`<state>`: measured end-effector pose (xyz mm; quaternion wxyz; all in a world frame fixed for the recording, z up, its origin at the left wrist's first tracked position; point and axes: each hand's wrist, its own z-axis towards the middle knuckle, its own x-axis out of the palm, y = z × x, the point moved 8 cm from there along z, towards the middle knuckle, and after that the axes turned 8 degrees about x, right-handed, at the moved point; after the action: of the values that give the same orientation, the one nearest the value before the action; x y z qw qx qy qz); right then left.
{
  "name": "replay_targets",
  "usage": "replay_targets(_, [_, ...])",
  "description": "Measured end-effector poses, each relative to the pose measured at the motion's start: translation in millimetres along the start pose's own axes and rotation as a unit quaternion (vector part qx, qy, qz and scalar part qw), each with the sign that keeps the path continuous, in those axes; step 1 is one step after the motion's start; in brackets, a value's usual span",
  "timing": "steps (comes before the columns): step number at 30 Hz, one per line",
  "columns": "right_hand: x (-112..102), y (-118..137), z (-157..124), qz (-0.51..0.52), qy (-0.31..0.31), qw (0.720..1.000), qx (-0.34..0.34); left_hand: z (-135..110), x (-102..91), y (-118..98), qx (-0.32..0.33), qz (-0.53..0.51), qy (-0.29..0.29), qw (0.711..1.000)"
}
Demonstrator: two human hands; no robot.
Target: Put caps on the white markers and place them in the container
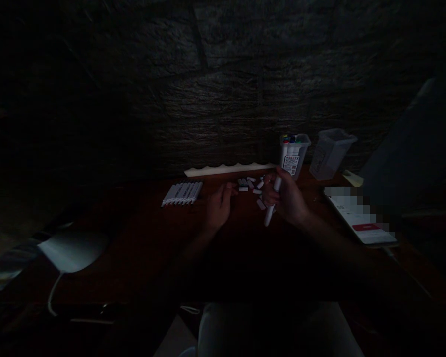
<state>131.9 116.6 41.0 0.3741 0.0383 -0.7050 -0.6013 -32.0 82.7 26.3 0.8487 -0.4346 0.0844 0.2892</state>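
In dim light my right hand is closed around a white marker, held upright and a little tilted above the dark red table. My left hand rests on the table just left of it, fingers curled; whether it holds anything I cannot make out. Several small white caps lie scattered between and behind the hands. A row of several white markers lies side by side to the left.
A clear tub with coloured markers and an empty clear tub stand at the back right. A white scalloped strip lies along the wall. A paper with a red band lies right; a white device with cable left.
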Motion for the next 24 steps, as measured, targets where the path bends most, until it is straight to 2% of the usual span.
replay_targets(10, [7,8,-7,-0.031,0.005,0.999,-0.007,1,-5.7,-2,0.002,0.009,-0.014,1.0])
replay_targets(14, [9,2,-7,0.005,0.031,0.999,0.023,1,-3.2,-2,0.007,0.022,-0.003,1.0])
replay_targets(19, [13,1,-9,0.02,0.039,0.999,0.013,1,-3.1,-1,0.006,0.041,0.005,0.999])
replay_targets(21, [14,2,-10,0.008,0.025,1.0,-0.003,1,-3.1,-1,0.009,0.042,0.004,0.999])
replay_targets(24, [13,5,-13,-0.015,-0.034,0.999,-0.039,1,-1.7,-2,0.017,0.038,0.003,0.999])
